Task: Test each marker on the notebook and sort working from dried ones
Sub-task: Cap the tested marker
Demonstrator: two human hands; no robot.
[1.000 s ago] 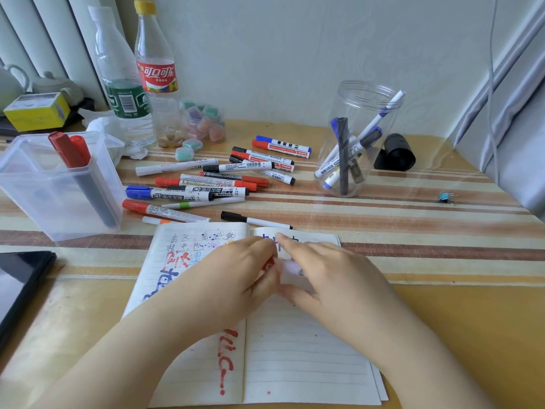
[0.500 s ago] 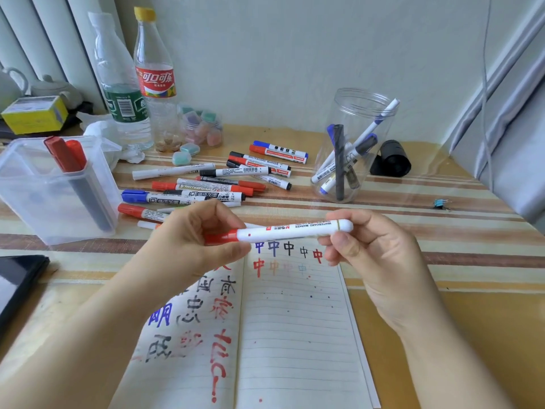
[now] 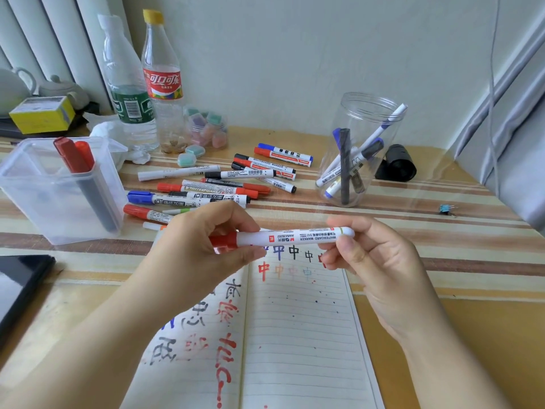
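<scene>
A white whiteboard marker (image 3: 295,238) with a red cap is held level above the open notebook (image 3: 295,335). My left hand (image 3: 200,249) grips its red cap end, and my right hand (image 3: 371,261) pinches the white tail end. The notebook pages carry red, blue and black test marks. Several loose markers (image 3: 224,184) lie on the table behind my hands. A clear square tub (image 3: 59,199) at the left holds red-capped markers. A clear round jar (image 3: 356,152) at the right holds several blue and black markers.
Two plastic bottles (image 3: 147,84) stand at the back left by a small jar of pastel erasers (image 3: 206,131). A yellow box (image 3: 41,113), crumpled tissue (image 3: 109,131), a black cylinder (image 3: 398,163), a small clip (image 3: 446,209) and a dark tablet (image 3: 17,284) at the left edge also lie about.
A second ago both hands lay together low on the notebook. They have since lifted the red-capped marker and hold it level between them, with little movement over the last half second.
</scene>
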